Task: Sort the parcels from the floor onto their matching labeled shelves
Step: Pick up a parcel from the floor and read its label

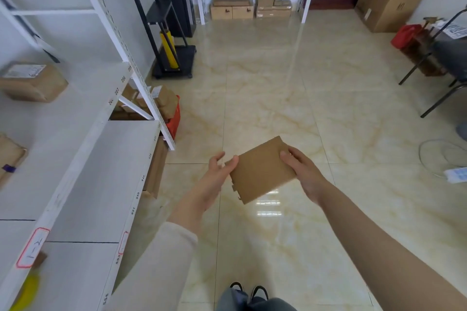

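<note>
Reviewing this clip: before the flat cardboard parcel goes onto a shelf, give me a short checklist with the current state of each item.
1. Parcel held by both hands: ok, left hand at its left edge, right hand on its right side.
2. Parcel label readable: not ok, only plain cardboard faces the camera.
3. Matching shelf known: cannot tell.
4. Shelf labels visible: ok, tag reads 1-2.
5. Free space on the shelf: ok, bare boards nearby.
6. Floor path clear: ok.
</note>
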`<state>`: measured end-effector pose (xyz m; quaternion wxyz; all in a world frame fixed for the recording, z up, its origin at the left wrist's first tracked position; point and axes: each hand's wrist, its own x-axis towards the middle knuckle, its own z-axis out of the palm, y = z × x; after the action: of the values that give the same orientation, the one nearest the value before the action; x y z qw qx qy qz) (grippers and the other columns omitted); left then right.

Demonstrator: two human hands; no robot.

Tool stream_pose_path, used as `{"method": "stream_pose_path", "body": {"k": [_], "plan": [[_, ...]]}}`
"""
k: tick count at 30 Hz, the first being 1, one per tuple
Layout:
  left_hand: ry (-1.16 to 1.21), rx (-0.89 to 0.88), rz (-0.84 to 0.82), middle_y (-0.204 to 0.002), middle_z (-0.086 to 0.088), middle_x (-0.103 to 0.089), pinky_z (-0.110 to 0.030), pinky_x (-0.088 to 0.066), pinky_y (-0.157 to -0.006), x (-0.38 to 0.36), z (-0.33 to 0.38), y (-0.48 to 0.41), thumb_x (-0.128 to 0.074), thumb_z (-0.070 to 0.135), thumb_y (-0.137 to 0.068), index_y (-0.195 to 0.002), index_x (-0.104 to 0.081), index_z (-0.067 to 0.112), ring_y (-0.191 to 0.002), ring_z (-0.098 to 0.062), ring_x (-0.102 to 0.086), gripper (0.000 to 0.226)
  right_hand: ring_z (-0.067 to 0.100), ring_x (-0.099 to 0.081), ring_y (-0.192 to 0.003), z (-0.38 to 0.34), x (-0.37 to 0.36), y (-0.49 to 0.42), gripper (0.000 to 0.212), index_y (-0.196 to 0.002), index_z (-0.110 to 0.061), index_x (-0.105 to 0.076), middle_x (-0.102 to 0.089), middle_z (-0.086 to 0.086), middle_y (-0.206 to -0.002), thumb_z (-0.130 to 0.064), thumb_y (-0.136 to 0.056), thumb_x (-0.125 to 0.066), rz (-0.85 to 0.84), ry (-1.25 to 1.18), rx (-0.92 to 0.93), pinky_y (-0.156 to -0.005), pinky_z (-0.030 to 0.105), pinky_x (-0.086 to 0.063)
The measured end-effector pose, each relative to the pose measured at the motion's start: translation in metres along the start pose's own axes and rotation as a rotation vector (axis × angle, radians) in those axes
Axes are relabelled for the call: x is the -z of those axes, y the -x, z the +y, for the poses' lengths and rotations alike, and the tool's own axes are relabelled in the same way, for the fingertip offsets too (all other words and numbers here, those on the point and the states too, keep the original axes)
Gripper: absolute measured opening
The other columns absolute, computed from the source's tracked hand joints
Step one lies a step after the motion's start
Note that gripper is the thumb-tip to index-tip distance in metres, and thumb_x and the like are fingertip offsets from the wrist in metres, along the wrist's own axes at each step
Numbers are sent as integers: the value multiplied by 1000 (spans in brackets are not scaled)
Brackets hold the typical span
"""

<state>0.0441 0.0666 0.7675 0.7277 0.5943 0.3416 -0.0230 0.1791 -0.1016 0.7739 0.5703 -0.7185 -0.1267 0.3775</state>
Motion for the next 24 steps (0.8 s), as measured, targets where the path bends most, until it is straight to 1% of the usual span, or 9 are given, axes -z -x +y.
{"method": "stream_pose_path", "body": {"k": [3, 7, 10, 12, 15, 17, 19, 21, 24], "plan": [[-251, -160, 12, -154, 2, -27, -32, -25, -106, 7, 28, 4, -55, 48, -86, -142, -31, 40, -143, -15, -26, 61, 11, -58, -112, -32, 16, -2, 32, -125, -27, -58, -63, -3, -123, -31, -93, -54, -172, 199, 19, -94, 21, -40], [-326, -170, -208, -146, -2, -43, -32, -40, -104, -9, 51, 5, -70, 42, -78, -142, -31, 38, -126, -15, -49, 75, 10, -59, -108, -81, 15, -6, 23, -114, -33, -59, -65, -7, -114, -32, -91, -58, -335, 435, 55, -94, 24, -40], [-223, -168, -213, -132, -5, -54, -43, -49, -100, -17, 51, 2, -77, 47, -58, -136, -34, 42, -114, -20, -61, 89, 17, -50, -127, -94, 13, -9, 62, -133, -32, -48, -56, 2, -136, -45, -75, -63, -351, 494, 69, -109, 31, -31], [-167, -193, -182, -131, -6, -55, -42, -50, -98, -16, 48, 0, -78, 47, -53, -133, -36, 44, -112, -20, -62, 90, 18, -42, -135, -91, 16, -9, 89, -146, -33, -31, -46, 1, -146, -54, -66, -66, -317, 431, 91, -110, 31, -25], [-54, -236, -103, -132, -6, -54, -40, -50, -98, -11, 44, -2, -78, 45, -49, -135, -34, 40, -114, -20, -60, 97, 16, -37, -136, -74, 20, -5, 136, -151, -35, -15, -38, -3, -143, -77, -36, -75, -270, 316, 115, -114, 36, -26], [3, -266, -61, -134, -5, -53, -39, -48, -101, -10, 43, -4, -78, 43, -49, -139, -31, 38, -116, -19, -58, 102, 18, -42, -134, -62, 19, -5, 148, -151, -35, -13, -41, -2, -141, -78, -25, -76, -268, 250, 103, -113, 39, -33], [11, -320, -61, -135, -1, -51, -37, -46, -103, -11, 42, -4, -78, 40, -50, -135, -30, 45, -120, -17, -55, 98, 16, -48, -130, -54, 14, -6, 145, -151, -32, -15, -49, -7, -134, -72, -28, -81, -278, 185, 98, -108, 40, -40], [-22, -360, -74, -137, 4, -48, -35, -43, -105, -13, 41, -6, -79, 37, -51, -130, -29, 52, -126, -14, -50, 95, 16, -50, -130, -51, 10, -9, 127, -150, -28, -23, -54, -4, -135, -56, -42, -84, -281, 144, 126, -105, 40, -44], [-29, -318, -174, -144, 6, -45, -44, -40, -109, -8, 40, -8, -81, 44, -57, -140, -29, 45, -132, -15, -46, 97, 13, -49, -126, -47, 8, -8, 108, -146, -22, -29, -50, -1, -136, -32, -54, -85, -212, 158, 227, -106, 34, -43]]}}
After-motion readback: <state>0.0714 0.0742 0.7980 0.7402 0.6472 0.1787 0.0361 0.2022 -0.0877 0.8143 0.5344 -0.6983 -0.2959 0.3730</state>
